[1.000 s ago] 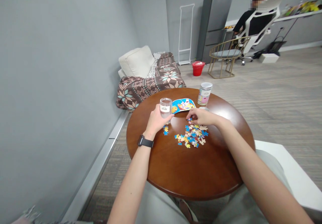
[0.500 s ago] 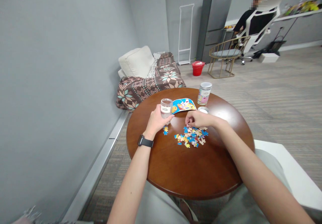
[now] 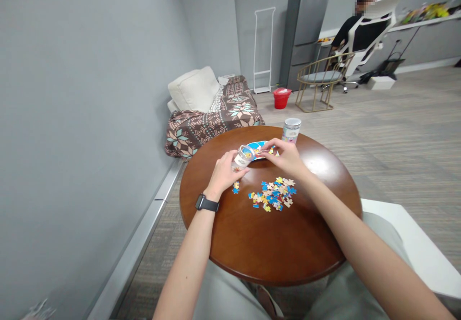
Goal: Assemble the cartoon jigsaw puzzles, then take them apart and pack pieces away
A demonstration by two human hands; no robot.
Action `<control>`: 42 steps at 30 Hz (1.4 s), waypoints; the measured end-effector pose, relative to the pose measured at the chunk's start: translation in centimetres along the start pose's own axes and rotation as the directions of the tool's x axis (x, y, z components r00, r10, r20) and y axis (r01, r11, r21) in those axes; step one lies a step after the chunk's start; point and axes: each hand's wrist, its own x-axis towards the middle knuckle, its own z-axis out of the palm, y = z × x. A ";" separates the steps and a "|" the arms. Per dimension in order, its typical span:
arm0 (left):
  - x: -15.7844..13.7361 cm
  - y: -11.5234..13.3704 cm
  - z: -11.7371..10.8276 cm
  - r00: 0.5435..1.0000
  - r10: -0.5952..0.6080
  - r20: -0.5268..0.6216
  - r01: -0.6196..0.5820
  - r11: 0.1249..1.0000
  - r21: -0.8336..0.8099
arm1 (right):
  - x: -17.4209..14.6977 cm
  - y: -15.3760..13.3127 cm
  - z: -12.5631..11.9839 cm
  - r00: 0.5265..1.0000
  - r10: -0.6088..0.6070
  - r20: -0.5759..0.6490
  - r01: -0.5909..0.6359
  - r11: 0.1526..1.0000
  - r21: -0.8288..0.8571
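My left hand (image 3: 224, 171) is wrapped round a clear jar (image 3: 240, 160) with a white label, its open mouth tilted to the right. My right hand (image 3: 286, 157) is closed in a pinch beside the jar's mouth, with a small puzzle piece (image 3: 261, 152) at its fingertips. Behind the hands lies a colourful picture sheet (image 3: 256, 145), partly covered. A loose pile of puzzle pieces (image 3: 273, 194), blue, yellow and plain wood, lies nearer to me on the table. A few more pieces (image 3: 236, 187) sit just below the jar.
A second jar with a silver lid (image 3: 292, 123) stands at the back of the round brown table (image 3: 273, 248). Beyond it are a patterned-blanket seat (image 3: 216, 123), a red bin (image 3: 281, 99), a gold wire chair (image 3: 320, 77) and a seated person (image 3: 347, 29).
My right hand has risen from the pile towards the jar's mouth, a puzzle piece in its fingers. The jar in my left hand has tipped from upright to the right.
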 end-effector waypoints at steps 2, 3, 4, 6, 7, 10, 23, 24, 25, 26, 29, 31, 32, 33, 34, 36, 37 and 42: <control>0.0 0.0 0.0 0.999 0.027 0.025 -0.029 0.998 0.052 | -0.1 -0.5 0.2 0.999 -0.029 -0.035 0.030 0.999 0.016; 0.0 0.1 0.0 0.998 0.036 0.043 -0.039 0.997 0.070 | -0.2 -0.7 0.4 0.999 -0.046 -0.016 0.047 0.999 0.020; 0.0 0.1 0.1 0.997 0.045 0.059 -0.049 0.995 0.082 | -0.2 -0.7 0.6 0.998 -0.068 0.012 0.068 0.997 0.025; 0.0 0.1 0.1 0.995 0.059 0.076 -0.066 0.994 0.091 | -0.3 -0.5 1.0 0.990 -0.120 0.072 0.117 0.992 0.046; 0.0 0.1 0.1 0.995 0.062 0.077 -0.069 0.993 0.091 | -0.3 -0.4 1.1 0.986 -0.142 0.090 0.137 0.989 0.059; 0.0 0.2 0.1 0.995 0.058 0.077 -0.065 0.994 0.092 | -0.2 -0.2 1.3 0.982 -0.154 0.109 0.146 0.987 0.073; -0.1 0.1 0.2 0.978 -0.204 -0.047 0.201 0.977 -0.070 | -0.1 2.4 -1.1 0.904 0.115 0.413 -0.055 0.986 -0.154; -0.1 0.1 0.2 0.977 -0.206 -0.050 0.202 0.977 -0.070 | -0.2 2.5 -1.7 0.860 0.175 0.480 -0.082 0.975 -0.208; -0.1 0.1 0.3 0.978 -0.203 -0.045 0.200 0.977 -0.072 | -0.4 2.4 -2.5 0.807 0.247 0.536 -0.114 0.956 -0.270; -0.1 0.1 0.3 0.979 -0.200 -0.037 0.197 0.978 -0.071 | -0.7 2.1 -3.2 0.764 0.318 0.562 -0.146 0.933 -0.330; -0.1 0.3 0.4 0.981 -0.192 -0.012 0.191 0.980 -0.055 | -2.6 0.4 -5.1 0.675 0.434 0.597 -0.160 0.876 -0.456; -0.1 0.5 0.4 0.982 -0.189 -0.006 0.189 0.981 -0.046 | -4.2 -0.8 -5.6 0.664 0.449 0.597 -0.114 0.851 -0.513; -0.1 0.5 0.4 0.982 -0.187 -0.007 0.187 0.981 -0.044 | -5.0 -1.3 -5.6 0.669 0.457 0.586 -0.093 0.834 -0.544; -0.1 0.6 0.3 0.983 -0.185 -0.007 0.185 0.982 -0.043 | -5.7 -1.6 -5.4 0.676 0.458 0.577 -0.070 0.820 -0.569; -0.1 0.6 0.3 0.983 -0.183 -0.009 0.182 0.982 -0.042 | -6.3 -1.8 -5.0 0.687 0.448 0.572 -0.044 0.811 -0.583; -0.1 0.7 0.2 0.984 -0.177 -0.012 0.176 0.984 -0.036 | -7.1 -1.8 -4.1 0.721 0.418 0.553 -0.012 0.805 -0.593; -0.1 0.7 0.2 0.985 -0.170 -0.017 0.169 0.985 -0.033 | -7.2 -1.6 -3.6 0.739 0.394 0.547 -0.008 0.817 -0.576; -0.2 0.6 0.2 0.986 -0.167 -0.018 0.167 0.986 -0.013 | -5.3 -0.7 -0.8 0.766 0.307 0.565 0.009 0.873 -0.487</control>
